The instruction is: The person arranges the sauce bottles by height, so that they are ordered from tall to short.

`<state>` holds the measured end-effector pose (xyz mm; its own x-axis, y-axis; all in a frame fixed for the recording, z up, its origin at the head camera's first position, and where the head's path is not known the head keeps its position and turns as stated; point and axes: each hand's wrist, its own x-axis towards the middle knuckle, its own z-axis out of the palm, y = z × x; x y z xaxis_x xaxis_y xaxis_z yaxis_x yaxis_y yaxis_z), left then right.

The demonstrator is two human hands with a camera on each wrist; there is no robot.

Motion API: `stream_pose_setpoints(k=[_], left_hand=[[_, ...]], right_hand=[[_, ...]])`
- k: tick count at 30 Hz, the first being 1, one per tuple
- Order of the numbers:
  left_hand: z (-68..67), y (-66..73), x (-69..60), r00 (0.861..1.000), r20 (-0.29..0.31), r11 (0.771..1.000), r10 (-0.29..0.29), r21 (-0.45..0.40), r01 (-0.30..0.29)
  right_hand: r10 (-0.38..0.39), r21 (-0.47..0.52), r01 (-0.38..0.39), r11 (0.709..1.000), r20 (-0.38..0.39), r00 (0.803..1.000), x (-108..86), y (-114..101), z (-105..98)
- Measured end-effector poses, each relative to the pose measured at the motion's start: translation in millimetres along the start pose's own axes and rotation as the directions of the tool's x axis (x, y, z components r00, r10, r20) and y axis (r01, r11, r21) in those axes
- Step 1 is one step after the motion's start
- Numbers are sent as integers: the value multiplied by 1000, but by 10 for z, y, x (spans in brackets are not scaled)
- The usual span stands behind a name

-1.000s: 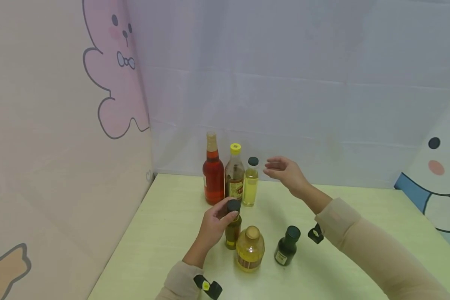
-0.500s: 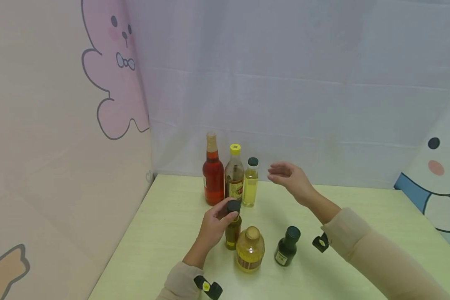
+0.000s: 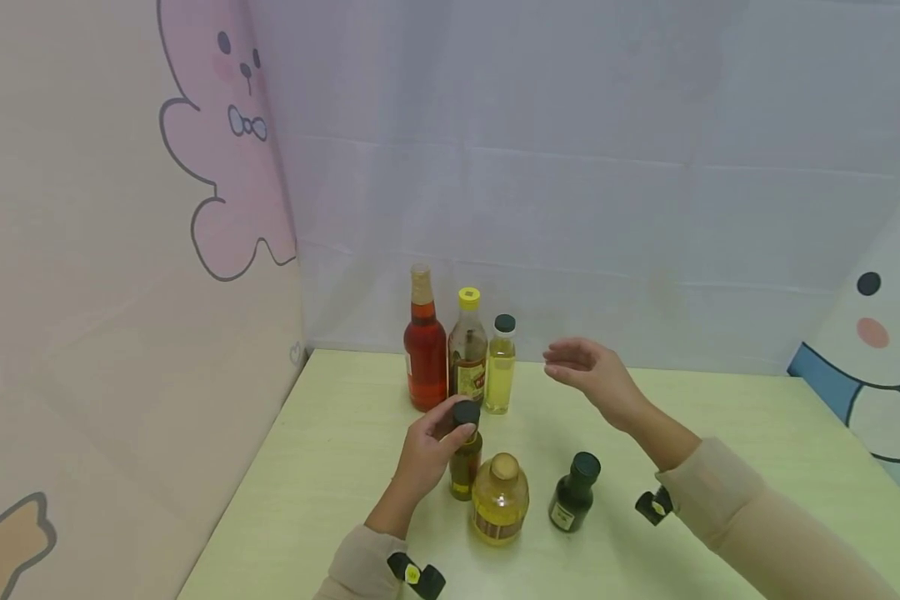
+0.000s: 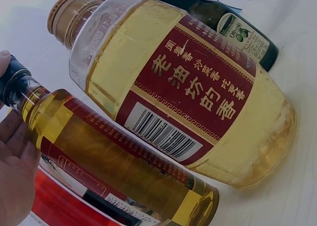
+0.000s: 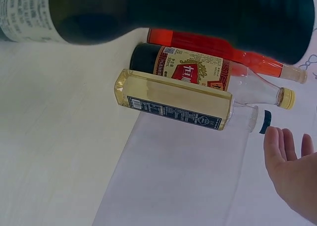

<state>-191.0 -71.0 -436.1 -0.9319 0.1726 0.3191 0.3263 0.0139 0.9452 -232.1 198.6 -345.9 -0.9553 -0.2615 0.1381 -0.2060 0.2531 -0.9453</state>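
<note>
My left hand [image 3: 426, 450] holds a slim bottle of amber oil [image 3: 465, 471] by its black cap and neck, thumb on one side and fingers on the other. The bottle stands upright on the table. Just right of it is a rounded oil bottle [image 4: 183, 92] with a gold cap and red label. In the air at the right, my right hand [image 3: 588, 375] has loosely bent fingers and nothing in them. Nearest to it is a square bottle of pale yellow oil [image 5: 173, 99] with a dark green cap, apart from the fingers in the head view.
At the back stand a tall bottle of red liquid [image 3: 426, 358] and a yellow-capped bottle [image 3: 468, 346], beside the square one. A dark green olive oil bottle [image 3: 572, 496] stands front right. A pale curtain [image 3: 570, 208] hangs behind the table [image 3: 330, 450].
My right hand has drifted right and slightly down, away from the square bottle. The left hand and the bottles have stayed put.
</note>
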Motion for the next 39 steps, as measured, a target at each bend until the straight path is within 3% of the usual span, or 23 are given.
stream_pose_setpoints(k=[16,39], left_hand=[[5,6,-14,1000,5,1000,11,-11,-11],[2,28,-12,1000,3,1000,-3,19,3]], right_hand=[[-16,42,16,999,3,1000,-223,-14,-6],[-38,-15,38,999,-17,999,-621,46,-27]])
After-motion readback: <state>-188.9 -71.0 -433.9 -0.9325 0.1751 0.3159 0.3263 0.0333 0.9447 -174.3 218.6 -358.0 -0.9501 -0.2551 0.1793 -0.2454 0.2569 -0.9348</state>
